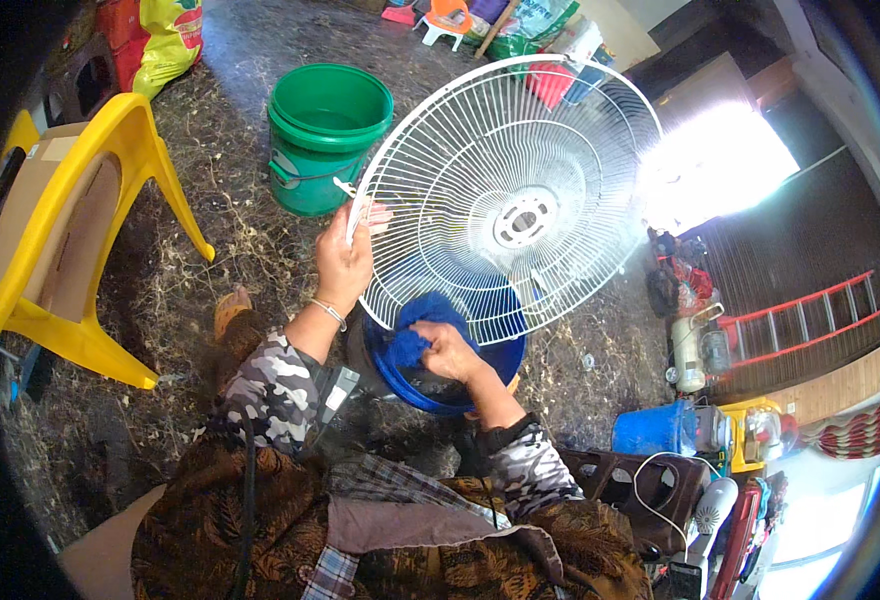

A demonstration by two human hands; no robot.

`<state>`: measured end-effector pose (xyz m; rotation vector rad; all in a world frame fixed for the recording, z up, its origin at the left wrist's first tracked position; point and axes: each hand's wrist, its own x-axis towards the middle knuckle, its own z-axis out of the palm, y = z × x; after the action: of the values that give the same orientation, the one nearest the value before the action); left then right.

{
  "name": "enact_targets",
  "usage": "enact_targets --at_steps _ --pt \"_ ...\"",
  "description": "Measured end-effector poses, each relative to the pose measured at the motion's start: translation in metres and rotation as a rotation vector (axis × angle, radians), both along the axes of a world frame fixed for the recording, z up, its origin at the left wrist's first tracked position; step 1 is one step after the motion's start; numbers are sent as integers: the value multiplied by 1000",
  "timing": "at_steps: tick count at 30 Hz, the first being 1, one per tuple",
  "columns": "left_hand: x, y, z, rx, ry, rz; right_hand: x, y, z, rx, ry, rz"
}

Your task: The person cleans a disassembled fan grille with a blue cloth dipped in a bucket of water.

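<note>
A round white wire fan grille (526, 216) is held up tilted in front of me. My left hand (344, 262), with a bracelet at its wrist, grips the grille's left rim; some fingertips show through the wires. My right hand (448, 352) is closed on a blue cloth (426, 314) at the lower edge of the grille. The cloth seems to touch the wires there. Beneath the grille and my right hand stands a blue tub (508, 372), partly covered by them.
A green bucket (305, 192) stands just beyond my left hand. At the left is a yellow plastic chair (150, 150) with cardboard on it. To the right are a blue bin (653, 428), a brown crate (615, 475), a small white fan (712, 508) and a red ladder (800, 325).
</note>
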<state>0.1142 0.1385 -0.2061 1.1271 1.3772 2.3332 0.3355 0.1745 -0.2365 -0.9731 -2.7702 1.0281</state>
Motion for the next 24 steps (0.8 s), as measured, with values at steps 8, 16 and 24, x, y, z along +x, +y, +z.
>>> enact_targets --at_steps 8,16,24 --pt "-4 1 2 -47 63 -156 100 44 32 2 649 -678" --pt "0 -6 19 -26 -7 -239 15 102 88 1108 416 -569" --pt "-11 -6 12 -186 192 114 61 106 -24 913 -252 -648"
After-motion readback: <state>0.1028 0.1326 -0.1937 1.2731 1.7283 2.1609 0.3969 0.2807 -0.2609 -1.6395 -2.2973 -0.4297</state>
